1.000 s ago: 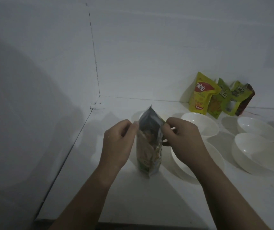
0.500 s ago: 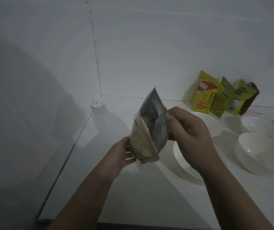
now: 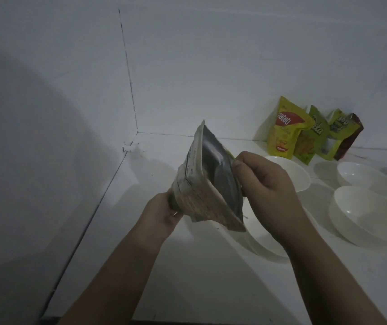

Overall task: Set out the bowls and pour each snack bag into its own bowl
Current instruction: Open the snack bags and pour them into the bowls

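Observation:
I hold an opened snack bag (image 3: 207, 181) in the air over the white counter, tilted, its silver inside showing. My left hand (image 3: 162, 213) grips its bottom corner from below. My right hand (image 3: 265, 186) pinches its upper right edge. Under my right hand lies a white bowl (image 3: 265, 245), mostly hidden by the wrist. Another white bowl (image 3: 298, 174) sits behind that hand. Two more white bowls stand to the right, a large near one (image 3: 370, 216) and a far one (image 3: 368, 178).
Against the back wall lean a yellow snack bag (image 3: 286, 130), a green one (image 3: 312, 141), a second green one (image 3: 335, 134) and a dark red one (image 3: 352, 139). White walls meet in a corner at the left. The counter's front edge (image 3: 141, 321) is near my forearms.
The bag stood upright on the counter with both hands at its top. It has been lifted and tilted; my left hand moved down to its bottom, my right kept the top edge.

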Motion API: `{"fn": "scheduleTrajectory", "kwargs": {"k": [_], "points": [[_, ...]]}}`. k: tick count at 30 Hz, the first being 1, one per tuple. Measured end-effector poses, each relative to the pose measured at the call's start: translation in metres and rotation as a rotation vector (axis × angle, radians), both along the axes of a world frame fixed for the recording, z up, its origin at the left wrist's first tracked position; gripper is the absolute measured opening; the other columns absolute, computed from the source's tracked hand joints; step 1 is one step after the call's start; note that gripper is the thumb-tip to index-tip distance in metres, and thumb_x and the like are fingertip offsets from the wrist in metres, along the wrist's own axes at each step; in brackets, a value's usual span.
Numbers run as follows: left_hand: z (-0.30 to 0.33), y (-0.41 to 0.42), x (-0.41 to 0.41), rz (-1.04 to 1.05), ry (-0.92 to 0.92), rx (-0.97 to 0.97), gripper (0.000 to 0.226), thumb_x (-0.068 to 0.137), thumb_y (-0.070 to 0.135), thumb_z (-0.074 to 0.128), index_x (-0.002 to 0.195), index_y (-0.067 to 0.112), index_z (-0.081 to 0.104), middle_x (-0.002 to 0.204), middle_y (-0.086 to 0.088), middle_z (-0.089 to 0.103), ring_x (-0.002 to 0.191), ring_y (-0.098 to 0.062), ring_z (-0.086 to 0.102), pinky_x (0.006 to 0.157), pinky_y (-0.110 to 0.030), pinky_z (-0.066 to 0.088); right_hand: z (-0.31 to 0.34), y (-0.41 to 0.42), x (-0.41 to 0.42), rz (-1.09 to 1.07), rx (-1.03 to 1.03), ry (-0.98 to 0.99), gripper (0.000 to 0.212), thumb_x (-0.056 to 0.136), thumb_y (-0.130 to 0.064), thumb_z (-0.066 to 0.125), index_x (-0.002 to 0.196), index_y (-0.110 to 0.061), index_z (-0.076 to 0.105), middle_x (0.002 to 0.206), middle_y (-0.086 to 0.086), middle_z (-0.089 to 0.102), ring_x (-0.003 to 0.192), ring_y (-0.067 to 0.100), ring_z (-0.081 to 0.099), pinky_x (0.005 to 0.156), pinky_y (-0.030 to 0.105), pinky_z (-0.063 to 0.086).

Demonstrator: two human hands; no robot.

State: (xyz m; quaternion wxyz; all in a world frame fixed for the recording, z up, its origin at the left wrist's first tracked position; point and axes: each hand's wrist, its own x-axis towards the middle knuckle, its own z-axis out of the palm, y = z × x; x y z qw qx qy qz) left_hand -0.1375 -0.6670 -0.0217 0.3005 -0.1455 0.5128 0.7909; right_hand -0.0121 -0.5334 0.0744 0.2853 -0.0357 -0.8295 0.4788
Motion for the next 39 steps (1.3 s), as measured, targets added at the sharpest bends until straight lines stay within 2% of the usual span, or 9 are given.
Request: {"fn": "scheduleTrajectory", "kwargs": {"k": [3,5,9,17,20,24,29,34,39], "points": [[0.001,0.001,-0.001,0.046,0.005,0.002,0.035,0.096,-0.008,0.03,0.117,-0.004,0.057,0.095,-0.02,0.064,0.087,-0.031,0.061,0.071,-0.035,0.058,-0.003,0.0,-0.001,-0.048,0.012,-0.034,0.033,0.095,-0.023,0.05,0.067,-0.008,0.051,0.063,0.005,0.052,0.064,0.023,0.053,0.064,0.049,0.054],[0.0,0.001,-0.002,0.055,0.015,-0.007,0.039,0.098,-0.003,0.028,0.124,-0.007,0.055,0.097,-0.019,0.064,0.089,-0.033,0.06,0.085,-0.041,0.053,-0.004,-0.001,-0.001,-0.058,0.088,-0.073,0.038,0.096,-0.035,0.05,0.068,-0.01,0.055,0.066,0.004,0.057,0.066,0.02,0.057,0.065,0.049,0.054],[-0.002,0.003,-0.009,0.097,0.052,0.014,0.033,0.098,0.007,0.034,0.109,-0.002,0.064,0.123,-0.029,0.06,0.118,-0.043,0.055,0.107,-0.056,0.041,-0.001,-0.003,0.002,0.058,0.199,-0.179,0.055,0.085,-0.064,0.044,0.065,-0.015,0.059,0.064,-0.003,0.059,0.065,0.01,0.058,0.056,0.022,0.045],[0.009,0.011,-0.039,0.266,0.178,-0.028,0.034,0.1,0.008,0.034,0.121,0.0,0.06,0.101,-0.014,0.063,0.094,-0.027,0.059,0.074,-0.032,0.051,0.001,0.019,-0.016,-0.084,0.377,-0.174,0.046,0.068,-0.049,0.033,0.058,-0.01,0.055,0.061,0.004,0.055,0.062,0.021,0.053,0.058,0.046,0.047],[0.014,0.017,-0.055,0.302,0.22,-0.057,0.036,0.101,0.011,0.036,0.127,0.001,0.06,0.12,-0.017,0.063,0.101,-0.027,0.061,0.085,-0.035,0.051,-0.005,0.03,-0.024,-0.142,0.361,-0.208,0.038,0.073,-0.046,0.038,0.054,-0.015,0.048,0.058,0.004,0.053,0.061,0.02,0.052,0.058,0.043,0.045],[0.016,0.027,-0.073,0.367,0.235,-0.119,0.038,0.1,0.013,0.036,0.127,0.007,0.062,0.128,-0.015,0.062,0.115,-0.028,0.06,0.097,-0.039,0.051,-0.004,0.047,-0.042,-0.093,0.293,-0.283,0.014,0.093,-0.031,0.052,0.087,-0.023,0.062,0.085,-0.011,0.065,0.078,0.009,0.061,0.068,0.031,0.05],[0.021,0.046,-0.104,0.481,0.34,-0.187,0.028,0.102,0.018,0.03,0.121,0.011,0.05,0.112,-0.006,0.058,0.084,-0.011,0.059,0.061,-0.025,0.049,0.003,0.068,-0.088,-0.005,-0.006,-0.204,0.028,0.102,-0.042,0.044,0.122,-0.032,0.061,0.109,-0.017,0.067,0.096,-0.008,0.061,0.071,0.004,0.046],[0.024,0.062,-0.132,0.539,0.438,-0.285,0.021,0.104,0.024,0.027,0.111,0.015,0.045,0.112,-0.008,0.053,0.091,-0.017,0.058,0.073,-0.031,0.05,-0.01,0.083,-0.139,-0.134,0.017,-0.165,0.029,0.104,-0.038,0.042,0.101,-0.026,0.069,0.09,-0.01,0.071,0.08,0.002,0.063,0.064,0.019,0.046],[0.022,0.075,-0.153,0.554,0.563,-0.329,0.017,0.106,0.022,0.027,0.103,0.012,0.042,0.093,0.001,0.053,0.074,-0.006,0.054,0.062,-0.023,0.049,-0.028,0.101,-0.174,-0.168,0.005,-0.215,0.039,0.104,-0.033,0.043,0.092,-0.005,0.067,0.084,0.012,0.069,0.078,0.025,0.062,0.07,0.036,0.05]]}}
